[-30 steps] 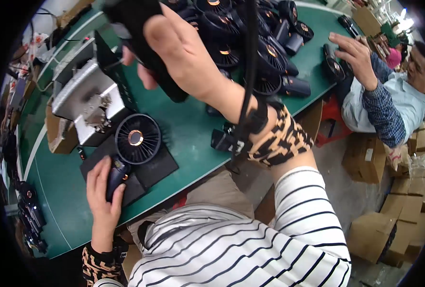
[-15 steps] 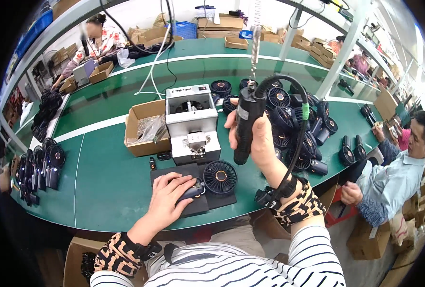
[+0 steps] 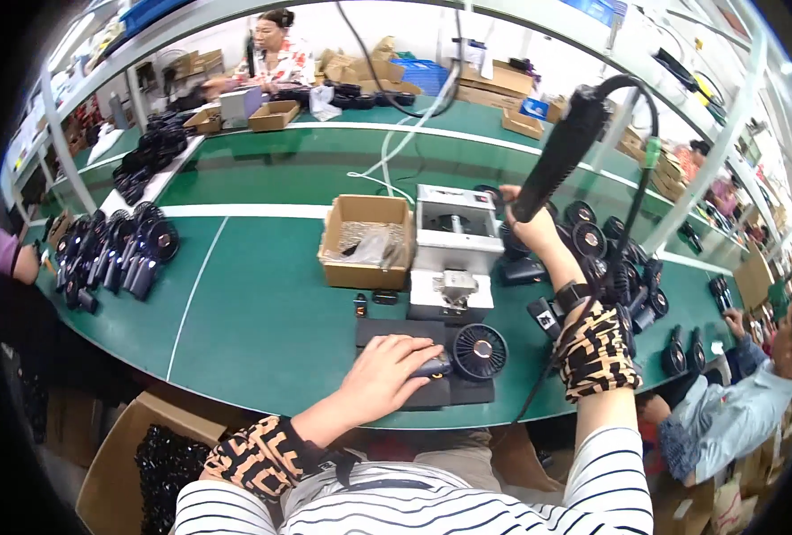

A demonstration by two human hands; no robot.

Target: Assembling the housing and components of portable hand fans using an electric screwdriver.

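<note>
The left hand [image 3: 387, 374] is pressing the small black fan [image 3: 467, 352] onto its mat at lower centre. The right hand [image 3: 528, 223] is gripping the raised electric screwdriver [image 3: 561, 152]; its trailing cable could be snagging the fan.

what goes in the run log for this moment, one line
left hand: pressing small black handheld fan onto dark mat | right hand: raised, gripping black corded power screwdriver | surface: green workbench
</note>
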